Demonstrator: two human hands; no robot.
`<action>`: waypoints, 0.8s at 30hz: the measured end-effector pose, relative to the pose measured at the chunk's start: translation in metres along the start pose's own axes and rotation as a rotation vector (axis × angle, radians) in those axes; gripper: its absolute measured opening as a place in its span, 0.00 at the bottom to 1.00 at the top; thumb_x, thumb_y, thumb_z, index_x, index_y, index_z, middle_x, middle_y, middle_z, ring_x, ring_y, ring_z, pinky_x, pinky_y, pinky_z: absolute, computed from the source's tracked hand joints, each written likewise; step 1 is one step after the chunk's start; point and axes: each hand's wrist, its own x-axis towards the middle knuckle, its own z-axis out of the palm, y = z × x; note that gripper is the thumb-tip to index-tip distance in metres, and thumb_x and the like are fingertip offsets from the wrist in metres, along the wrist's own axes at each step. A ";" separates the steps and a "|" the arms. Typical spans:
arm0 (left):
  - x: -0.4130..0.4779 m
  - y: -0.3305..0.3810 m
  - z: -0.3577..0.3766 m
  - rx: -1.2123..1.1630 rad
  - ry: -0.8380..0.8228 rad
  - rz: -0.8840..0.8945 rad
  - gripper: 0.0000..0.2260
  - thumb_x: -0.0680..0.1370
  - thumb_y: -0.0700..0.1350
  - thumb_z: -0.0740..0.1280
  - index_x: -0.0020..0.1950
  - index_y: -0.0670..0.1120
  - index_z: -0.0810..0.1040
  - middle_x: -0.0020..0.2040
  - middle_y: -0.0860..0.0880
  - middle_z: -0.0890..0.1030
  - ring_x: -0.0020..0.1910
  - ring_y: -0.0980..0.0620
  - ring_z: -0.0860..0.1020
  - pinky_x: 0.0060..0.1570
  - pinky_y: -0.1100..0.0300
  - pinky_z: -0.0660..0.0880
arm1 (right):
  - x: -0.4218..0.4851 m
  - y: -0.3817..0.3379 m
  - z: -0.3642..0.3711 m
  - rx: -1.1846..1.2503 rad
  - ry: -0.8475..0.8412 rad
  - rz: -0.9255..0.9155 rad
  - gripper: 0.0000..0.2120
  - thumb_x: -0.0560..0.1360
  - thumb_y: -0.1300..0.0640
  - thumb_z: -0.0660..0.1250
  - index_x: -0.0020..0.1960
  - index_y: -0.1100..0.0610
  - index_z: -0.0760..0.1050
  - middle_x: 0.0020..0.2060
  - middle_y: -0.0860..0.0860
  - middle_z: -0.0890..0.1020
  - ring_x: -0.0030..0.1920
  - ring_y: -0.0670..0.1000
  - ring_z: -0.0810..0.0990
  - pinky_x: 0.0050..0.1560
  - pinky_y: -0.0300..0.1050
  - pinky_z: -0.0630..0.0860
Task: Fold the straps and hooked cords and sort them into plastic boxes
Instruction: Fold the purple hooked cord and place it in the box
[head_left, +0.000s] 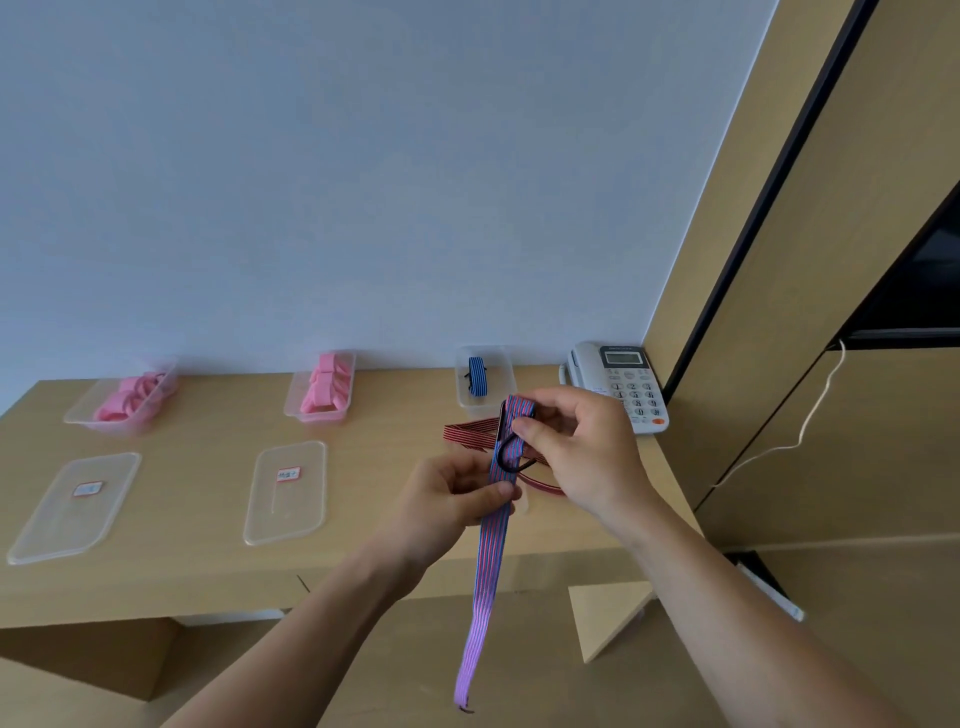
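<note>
Head camera is looking down on a wooden desk (208, 571) running from nine toward three o'clock. Along its far edge three plastic boxes are sitting. The left box (88, 410) at ten o'clock and the middle box (295, 400) at eleven are holding pink straps (324, 387). The right box (498, 382) at twelve is holding a folded blue cord (477, 375). Two lids (285, 514) are lying nearer, at nine o'clock. A red striped cord (467, 434) is lying loose on the desk beneath the hands.

The right hand (576, 452) is pinching the doubled top of a blue-and-red striped cord (488, 561) beside its black hook (506, 456), fingers curled around it. The left hand (452, 499) is pinching the same cord lower down between thumb and fingers. The tail is hanging free toward six o'clock, past the desk edge.

The fold looks to be only beginning. The springy cord could be slipping out of the pinch, or the hook could be snagging the red cord below.
</note>
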 end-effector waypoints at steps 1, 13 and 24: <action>-0.001 -0.001 0.001 -0.009 0.012 -0.015 0.05 0.80 0.34 0.69 0.50 0.42 0.83 0.42 0.47 0.87 0.42 0.50 0.84 0.47 0.57 0.82 | 0.000 0.001 0.000 -0.005 0.027 -0.015 0.12 0.73 0.67 0.73 0.47 0.49 0.84 0.39 0.47 0.86 0.41 0.46 0.84 0.48 0.44 0.81; 0.002 0.004 0.007 -0.224 0.037 -0.051 0.12 0.83 0.41 0.65 0.56 0.34 0.83 0.48 0.40 0.86 0.44 0.46 0.85 0.47 0.57 0.83 | -0.016 0.005 0.006 -0.067 0.268 -0.306 0.11 0.70 0.68 0.75 0.51 0.58 0.85 0.43 0.48 0.86 0.42 0.45 0.85 0.44 0.44 0.82; 0.005 0.011 -0.002 -0.380 0.031 -0.065 0.13 0.83 0.46 0.64 0.55 0.41 0.86 0.50 0.41 0.86 0.47 0.47 0.84 0.49 0.57 0.82 | -0.043 0.027 0.012 -0.307 0.299 -0.600 0.13 0.63 0.71 0.79 0.45 0.59 0.85 0.46 0.48 0.87 0.45 0.52 0.85 0.45 0.52 0.81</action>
